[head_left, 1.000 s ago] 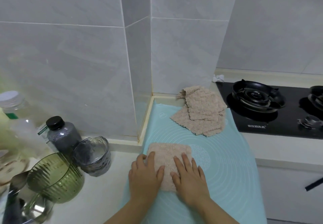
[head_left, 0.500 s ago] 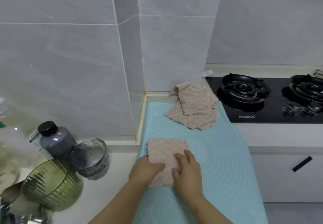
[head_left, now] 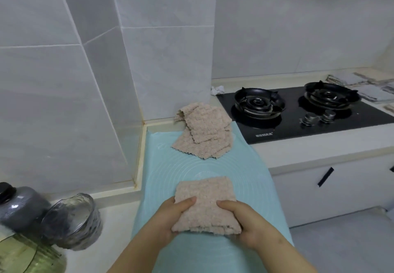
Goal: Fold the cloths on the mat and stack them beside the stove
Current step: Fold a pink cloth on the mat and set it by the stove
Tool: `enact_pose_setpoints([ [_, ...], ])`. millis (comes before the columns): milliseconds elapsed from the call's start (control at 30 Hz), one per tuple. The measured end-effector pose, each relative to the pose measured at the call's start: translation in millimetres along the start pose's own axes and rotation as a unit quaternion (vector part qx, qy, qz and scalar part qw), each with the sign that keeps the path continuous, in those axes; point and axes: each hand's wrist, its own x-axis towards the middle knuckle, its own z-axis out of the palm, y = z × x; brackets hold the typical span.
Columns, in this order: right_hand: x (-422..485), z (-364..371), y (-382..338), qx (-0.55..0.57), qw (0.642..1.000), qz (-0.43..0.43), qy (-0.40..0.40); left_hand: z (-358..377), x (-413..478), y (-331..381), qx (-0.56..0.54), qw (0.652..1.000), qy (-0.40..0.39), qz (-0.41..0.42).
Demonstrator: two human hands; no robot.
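Head view — teal mat beside stove

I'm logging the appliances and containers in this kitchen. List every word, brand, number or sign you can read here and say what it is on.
White brand print on the front edge of the black stove: a short line of characters, too small and blurred to read.
Faint printed rings and marks on the blue mat: no legible numbers or words.
Dark bottle at the left: no label text can be made out.
Nothing else carries text.
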Motion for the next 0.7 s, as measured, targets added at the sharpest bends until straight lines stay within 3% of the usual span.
enact_pose_setpoints([
  [100,-15,-24,-13,0.028,0.999,-0.016,0.019,36,8,1,0.052,0.998,-0.011,0.029],
  [333,-53,-105,-53,-0.050,0.980,-0.112,0.159,149,22,-5,0.138,0.987,-0.015,0.082],
  [533,-100,-211,-97,-0.037,0.967,-0.140,0.210,276,41,-32,0.181,0.979,-0.046,0.086],
  [700,-137,-311,-133,-0.016,0.957,-0.141,0.251,391,59,-58,0.175,0.980,-0.090,0.024],
])
